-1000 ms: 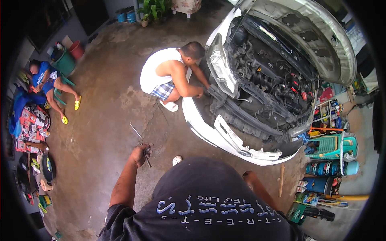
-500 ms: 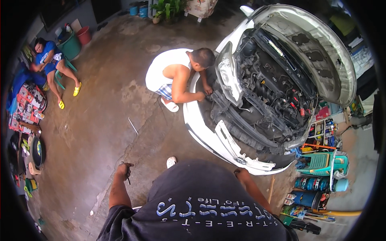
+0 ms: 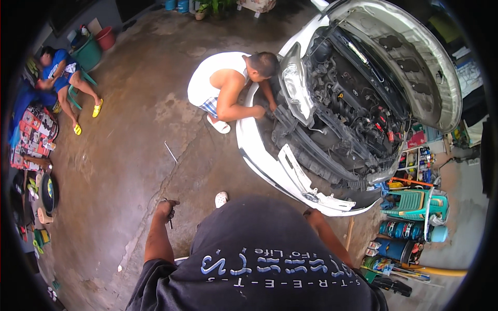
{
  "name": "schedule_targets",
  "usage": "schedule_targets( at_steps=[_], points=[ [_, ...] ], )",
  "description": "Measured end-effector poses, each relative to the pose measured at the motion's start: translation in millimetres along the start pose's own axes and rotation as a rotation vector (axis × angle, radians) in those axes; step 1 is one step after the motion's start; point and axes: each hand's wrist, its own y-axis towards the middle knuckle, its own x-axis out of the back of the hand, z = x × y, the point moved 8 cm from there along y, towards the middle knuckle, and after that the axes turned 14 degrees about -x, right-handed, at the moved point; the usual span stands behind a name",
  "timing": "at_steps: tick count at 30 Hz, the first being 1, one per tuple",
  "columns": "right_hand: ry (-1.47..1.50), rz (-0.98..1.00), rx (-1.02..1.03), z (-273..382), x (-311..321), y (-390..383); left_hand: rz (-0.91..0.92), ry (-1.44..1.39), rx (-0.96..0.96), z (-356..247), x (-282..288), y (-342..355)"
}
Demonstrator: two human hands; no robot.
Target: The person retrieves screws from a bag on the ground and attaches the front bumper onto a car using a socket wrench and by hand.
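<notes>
My left hand [image 3: 166,209] hangs over the floor at lower left, fingers closed around a slim dark hand tool [image 3: 170,224] whose end sticks out below the fist. My right hand [image 3: 313,214] is at the near edge of a white car bumper [image 3: 248,147]; my shirt and the bumper hide its fingers. The bumper stands detached along the front of a white car with its hood [image 3: 433,98] up and engine bay [image 3: 350,111] exposed. A co-worker in a white tank top [image 3: 220,78] crouches at the bumper's far end, both hands by the headlight [image 3: 294,85].
A thin metal rod [image 3: 170,152] lies on the wet concrete floor [image 3: 114,171]. Green plastic chairs [image 3: 412,205] and blue cylinders [image 3: 404,229] line the right side. Another person in blue [image 3: 62,67] sits at far left, near a green tub [image 3: 86,54].
The whole view has shifted slightly, so most things sit higher in it. My left hand has turned a little and still grips the tool. My right hand stays by the bumper.
</notes>
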Motion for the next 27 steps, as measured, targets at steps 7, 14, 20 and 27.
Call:
schedule_targets(
  at_steps=[7,14,20,27],
  points=[
    [0.067,-0.006,-0.027,-24.4,-16.8,2.3,0.01,0.108,0.019,-15.3,-2.6,6.1],
    [0.144,0.091,-0.222,-58.7,-44.6,-1.2,0.041,0.175,-0.042,-47.5,-19.6,6.3],
    [0.072,-0.006,-0.165,-85.0,-63.0,9.9,0.105,-0.121,-0.361,-141.1,-46.1,-7.5],
    [0.137,-0.013,-0.244,-84.6,-66.4,17.5,0.17,-0.395,-0.958,-336.0,-37.7,-112.5]
  ],
)
